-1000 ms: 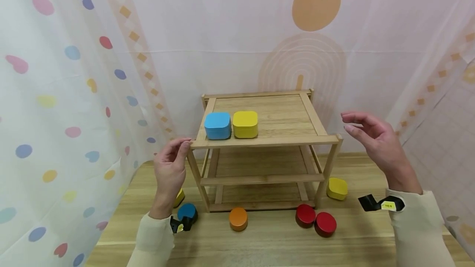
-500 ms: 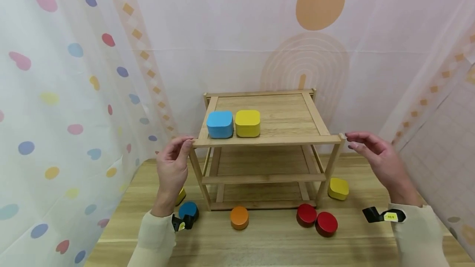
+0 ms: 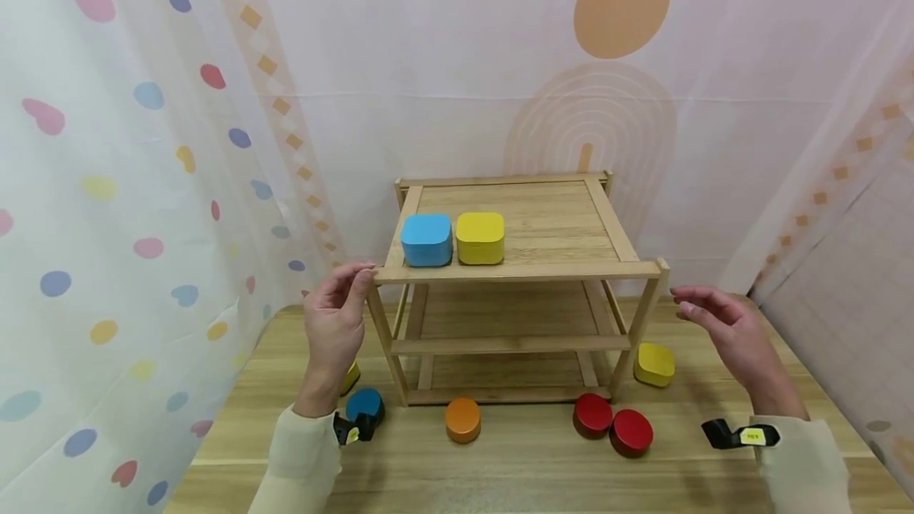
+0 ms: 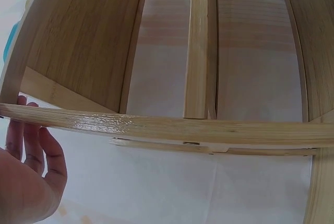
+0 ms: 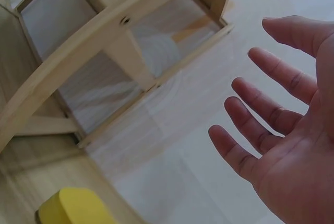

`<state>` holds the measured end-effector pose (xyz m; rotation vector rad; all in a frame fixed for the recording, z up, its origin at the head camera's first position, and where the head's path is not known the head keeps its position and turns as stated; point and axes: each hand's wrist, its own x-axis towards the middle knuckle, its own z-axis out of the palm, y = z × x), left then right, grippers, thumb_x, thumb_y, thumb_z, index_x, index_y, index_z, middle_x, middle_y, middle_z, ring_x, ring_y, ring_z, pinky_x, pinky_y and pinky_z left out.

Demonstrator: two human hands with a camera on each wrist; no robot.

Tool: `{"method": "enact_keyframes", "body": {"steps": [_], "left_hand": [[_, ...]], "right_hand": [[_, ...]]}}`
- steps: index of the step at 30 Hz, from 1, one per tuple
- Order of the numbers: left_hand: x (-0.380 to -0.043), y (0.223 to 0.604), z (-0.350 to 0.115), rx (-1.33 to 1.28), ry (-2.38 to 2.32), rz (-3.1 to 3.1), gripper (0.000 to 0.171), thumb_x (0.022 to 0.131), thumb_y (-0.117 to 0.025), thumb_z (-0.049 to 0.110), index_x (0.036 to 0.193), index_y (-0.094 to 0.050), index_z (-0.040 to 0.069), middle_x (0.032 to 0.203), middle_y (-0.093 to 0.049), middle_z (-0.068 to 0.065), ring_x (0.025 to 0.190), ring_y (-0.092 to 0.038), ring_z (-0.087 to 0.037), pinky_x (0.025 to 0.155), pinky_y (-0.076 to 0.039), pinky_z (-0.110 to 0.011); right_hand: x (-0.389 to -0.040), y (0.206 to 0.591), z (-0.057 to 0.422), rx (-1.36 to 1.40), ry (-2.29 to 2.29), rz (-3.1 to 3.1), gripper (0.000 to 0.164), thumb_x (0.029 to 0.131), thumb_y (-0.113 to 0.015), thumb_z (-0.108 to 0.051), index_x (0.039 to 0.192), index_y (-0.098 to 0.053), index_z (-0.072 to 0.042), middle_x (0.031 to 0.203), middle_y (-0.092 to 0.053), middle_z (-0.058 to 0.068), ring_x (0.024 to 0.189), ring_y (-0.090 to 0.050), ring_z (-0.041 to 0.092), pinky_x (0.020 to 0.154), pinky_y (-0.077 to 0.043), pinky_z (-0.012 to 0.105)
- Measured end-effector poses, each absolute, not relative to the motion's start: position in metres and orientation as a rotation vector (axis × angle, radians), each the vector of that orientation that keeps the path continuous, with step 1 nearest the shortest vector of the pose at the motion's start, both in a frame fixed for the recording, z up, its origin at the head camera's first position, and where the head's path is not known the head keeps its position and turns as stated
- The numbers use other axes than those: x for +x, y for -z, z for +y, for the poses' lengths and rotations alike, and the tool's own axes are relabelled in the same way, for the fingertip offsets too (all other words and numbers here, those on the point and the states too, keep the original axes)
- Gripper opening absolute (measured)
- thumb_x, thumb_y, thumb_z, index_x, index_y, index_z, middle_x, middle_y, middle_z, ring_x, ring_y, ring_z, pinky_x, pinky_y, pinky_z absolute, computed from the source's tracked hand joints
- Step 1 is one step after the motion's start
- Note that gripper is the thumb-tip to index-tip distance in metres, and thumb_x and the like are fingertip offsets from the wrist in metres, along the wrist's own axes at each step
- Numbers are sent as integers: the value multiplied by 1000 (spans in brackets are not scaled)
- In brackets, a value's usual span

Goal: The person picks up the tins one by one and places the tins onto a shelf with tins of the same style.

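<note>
A light wooden shelf rack (image 3: 514,270) with several levels stands before me. My left hand (image 3: 334,339) is at its front left top corner, thumb and fingers pinching the post end; in the left wrist view some fingertips (image 4: 32,104) pass behind the wooden post (image 4: 104,122). To the right of the rack, my right hand (image 3: 731,337) hovers apart from it and holds nothing. Its fingers (image 5: 271,110) are spread and slightly bent in the right wrist view. On the top board sit a blue rounded square box (image 3: 427,240) and a yellow one (image 3: 481,239), side by side.
On the wooden table (image 3: 528,482) lie a blue round box (image 3: 366,403), an orange round box (image 3: 462,420), two red round boxes (image 3: 593,416) and a yellow box (image 3: 653,364) right of the rack. Another yellow box (image 3: 351,377) is partly hidden behind my left wrist. A patterned curtain (image 3: 428,62) hangs behind.
My right hand has come down, passing the rack's right top corner to a lower spot beside it. The left hand stays at the left corner. The view has shifted slightly; the boxes stay put.
</note>
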<state>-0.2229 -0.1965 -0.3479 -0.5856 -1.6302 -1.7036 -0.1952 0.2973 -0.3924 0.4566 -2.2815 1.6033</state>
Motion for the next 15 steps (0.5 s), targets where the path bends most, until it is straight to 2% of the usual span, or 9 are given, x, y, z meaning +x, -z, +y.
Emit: {"method": "enact_keyframes", "body": {"steps": [3,10,15], "left_hand": [[-223,348,-196,-597,1714,-1618,15,96,-60,-3,104,-65,-15,98,-71,1,81,-61,-9,71,-49,-16],[-223,348,-197,-606,1712,-1613,15,96,-61,-2,103,-65,-14,97,-71,3,80,-60,-8,70,-48,-16],[-223,348,-197,-619,1710,-1615,16,96,-61,-2,103,-64,-16,98,-71,3,81,-61,-8,71,-49,-16]], "right_hand": [[-195,400,299,430,-1669,-2271,21,101,-54,-5,120,-64,-6,113,-64,-17,96,-63,0,88,-44,8],[-196,422,302,365,-1822,-2252,23,101,-56,-8,122,-61,1,114,-64,-16,100,-61,-1,86,-47,10],[-197,438,304,327,-1893,-2246,23,102,-55,-11,121,-62,0,113,-64,-17,101,-60,-3,84,-50,12]]}}
